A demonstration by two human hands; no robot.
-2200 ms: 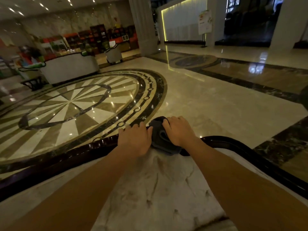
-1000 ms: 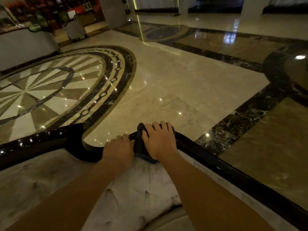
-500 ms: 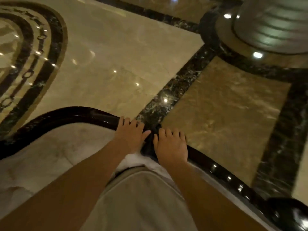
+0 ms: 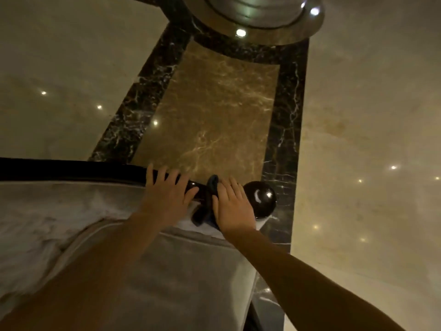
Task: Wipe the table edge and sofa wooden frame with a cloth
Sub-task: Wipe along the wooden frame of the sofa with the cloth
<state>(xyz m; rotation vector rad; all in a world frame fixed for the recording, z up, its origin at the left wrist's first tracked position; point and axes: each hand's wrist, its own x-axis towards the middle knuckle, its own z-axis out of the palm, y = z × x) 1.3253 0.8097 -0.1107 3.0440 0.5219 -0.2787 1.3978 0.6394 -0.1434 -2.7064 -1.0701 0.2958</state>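
The sofa's dark glossy wooden frame [image 4: 71,170] runs along the top of the pale upholstered back and ends in a round knob [image 4: 260,198] on the right. My right hand [image 4: 232,207] presses a dark cloth [image 4: 205,206] flat onto the frame just left of that knob. Most of the cloth is hidden under the palm. My left hand [image 4: 168,194] lies flat on the frame beside it, fingers spread, holding nothing.
The sofa's pale tufted back [image 4: 47,216] and grey seat cushion [image 4: 191,271] fill the lower left. Beyond the frame lies polished marble floor [image 4: 210,111] with dark borders. A round column base [image 4: 253,15] stands at the top.
Both hands and the cloth have slid right along the wooden frame, from its curved middle to the end by the knob. The view has tilted down toward the floor.
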